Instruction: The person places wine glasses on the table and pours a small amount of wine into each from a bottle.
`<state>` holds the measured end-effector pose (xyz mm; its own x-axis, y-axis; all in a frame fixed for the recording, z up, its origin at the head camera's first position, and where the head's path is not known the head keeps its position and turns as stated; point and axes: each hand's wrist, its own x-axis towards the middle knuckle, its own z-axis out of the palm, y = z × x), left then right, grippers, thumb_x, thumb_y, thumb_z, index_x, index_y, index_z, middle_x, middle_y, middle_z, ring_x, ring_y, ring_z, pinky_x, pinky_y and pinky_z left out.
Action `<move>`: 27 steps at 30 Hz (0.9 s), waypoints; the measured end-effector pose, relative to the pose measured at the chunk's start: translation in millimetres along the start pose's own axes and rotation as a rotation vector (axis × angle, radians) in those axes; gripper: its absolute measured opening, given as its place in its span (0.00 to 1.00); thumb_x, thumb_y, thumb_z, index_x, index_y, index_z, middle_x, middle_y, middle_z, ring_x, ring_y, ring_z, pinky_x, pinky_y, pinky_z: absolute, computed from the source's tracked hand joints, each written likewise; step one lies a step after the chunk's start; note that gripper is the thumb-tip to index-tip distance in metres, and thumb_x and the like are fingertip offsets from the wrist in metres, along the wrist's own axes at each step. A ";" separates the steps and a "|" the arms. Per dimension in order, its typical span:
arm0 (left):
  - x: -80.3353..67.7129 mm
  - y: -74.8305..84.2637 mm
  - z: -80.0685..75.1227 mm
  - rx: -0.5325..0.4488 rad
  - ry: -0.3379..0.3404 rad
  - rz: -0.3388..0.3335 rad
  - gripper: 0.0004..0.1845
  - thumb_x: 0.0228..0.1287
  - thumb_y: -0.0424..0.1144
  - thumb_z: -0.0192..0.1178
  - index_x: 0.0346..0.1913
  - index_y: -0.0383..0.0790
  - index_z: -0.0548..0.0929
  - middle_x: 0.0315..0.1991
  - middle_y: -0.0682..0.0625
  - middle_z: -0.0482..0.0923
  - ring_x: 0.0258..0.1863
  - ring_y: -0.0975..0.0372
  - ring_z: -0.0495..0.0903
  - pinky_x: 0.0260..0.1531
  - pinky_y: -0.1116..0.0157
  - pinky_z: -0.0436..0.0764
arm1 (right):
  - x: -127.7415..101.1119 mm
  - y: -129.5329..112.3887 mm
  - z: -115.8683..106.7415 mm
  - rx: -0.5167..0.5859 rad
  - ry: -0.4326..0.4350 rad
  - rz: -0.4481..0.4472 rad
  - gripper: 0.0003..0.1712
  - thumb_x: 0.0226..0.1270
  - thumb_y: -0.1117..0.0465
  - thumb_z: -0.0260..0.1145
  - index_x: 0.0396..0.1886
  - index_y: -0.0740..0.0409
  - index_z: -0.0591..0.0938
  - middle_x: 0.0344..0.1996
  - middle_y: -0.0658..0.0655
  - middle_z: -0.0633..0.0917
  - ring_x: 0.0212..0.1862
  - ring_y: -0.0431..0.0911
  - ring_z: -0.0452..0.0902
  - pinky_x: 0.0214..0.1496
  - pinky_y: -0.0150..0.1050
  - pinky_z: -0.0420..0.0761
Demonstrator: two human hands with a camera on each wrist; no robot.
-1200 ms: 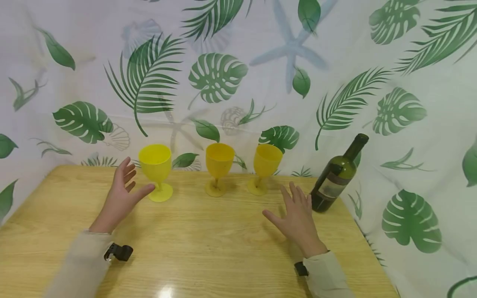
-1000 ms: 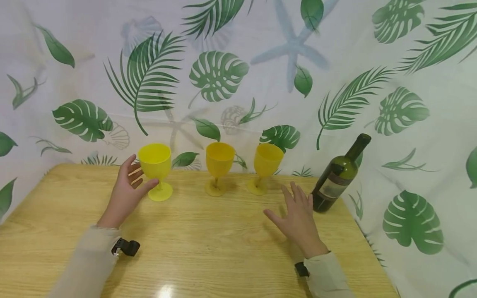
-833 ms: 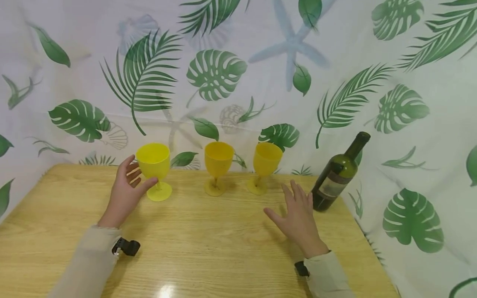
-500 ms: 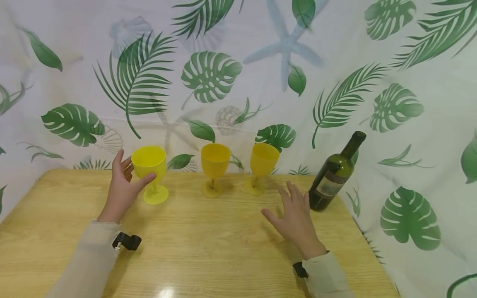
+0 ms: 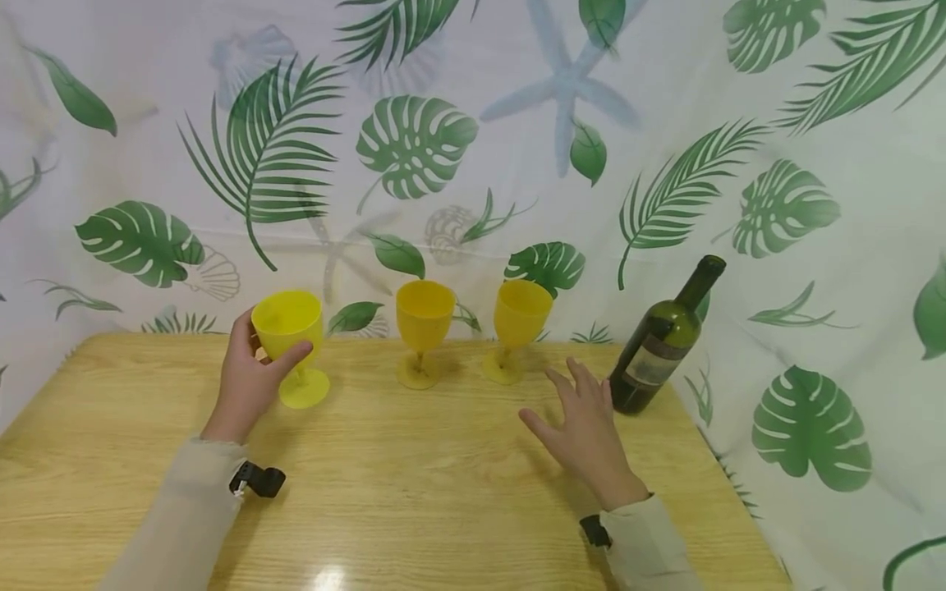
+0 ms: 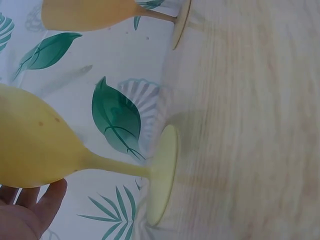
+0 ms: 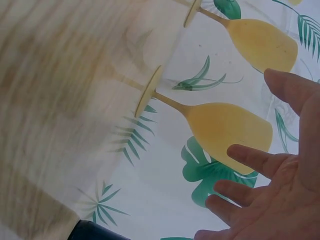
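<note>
Over wooden table (image 5: 414, 476), left fingers (image 5: 291, 359) grip yellow goblet (image 5: 288, 328); right fingers (image 5: 565, 386) spread, empty.

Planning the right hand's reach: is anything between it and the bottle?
Nothing visible. The right hand hovers open over the table, and the bottle stands just beyond its fingertips. The nearest goblet is off to the side.

bottle (image 7: 95, 230) cut off by edge; wooden table (image 7: 45, 75) blurred

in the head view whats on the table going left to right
left hand gripping the first yellow goblet → second yellow goblet → third yellow goblet → right hand → green wine bottle
</note>
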<state>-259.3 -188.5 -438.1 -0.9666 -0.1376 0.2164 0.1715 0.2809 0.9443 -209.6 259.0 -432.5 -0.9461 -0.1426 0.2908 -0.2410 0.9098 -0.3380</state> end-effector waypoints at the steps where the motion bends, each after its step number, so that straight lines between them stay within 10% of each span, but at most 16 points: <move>1: -2.0 0.5 -0.4 0.003 -0.002 -0.002 0.51 0.67 0.54 0.70 0.83 0.47 0.49 0.75 0.43 0.60 0.70 0.48 0.63 0.68 0.43 0.69 | 0.0 0.4 0.0 0.003 -0.004 0.001 0.45 0.69 0.36 0.68 0.72 0.63 0.72 0.78 0.70 0.59 0.79 0.66 0.51 0.79 0.70 0.41; 8: -13.9 9.4 0.0 0.077 -0.026 0.029 0.50 0.63 0.51 0.74 0.79 0.42 0.56 0.69 0.42 0.67 0.63 0.51 0.69 0.58 0.56 0.74 | 0.4 0.5 -2.9 0.026 -0.017 0.010 0.43 0.71 0.35 0.66 0.70 0.64 0.74 0.76 0.71 0.62 0.77 0.68 0.55 0.79 0.69 0.45; 27: -25.5 29.5 -2.0 0.201 -0.337 0.075 0.57 0.57 0.53 0.79 0.82 0.50 0.53 0.65 0.41 0.71 0.59 0.47 0.75 0.54 0.48 0.84 | 0.2 2.8 -7.5 0.104 -0.029 0.080 0.44 0.72 0.33 0.63 0.73 0.61 0.73 0.78 0.67 0.60 0.77 0.66 0.56 0.72 0.68 0.65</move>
<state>-229.3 -178.7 -415.2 -0.9668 0.2005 0.1581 0.2358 0.4636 0.8541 -208.8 264.4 -426.7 -0.9685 -0.0839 0.2343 -0.1846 0.8736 -0.4503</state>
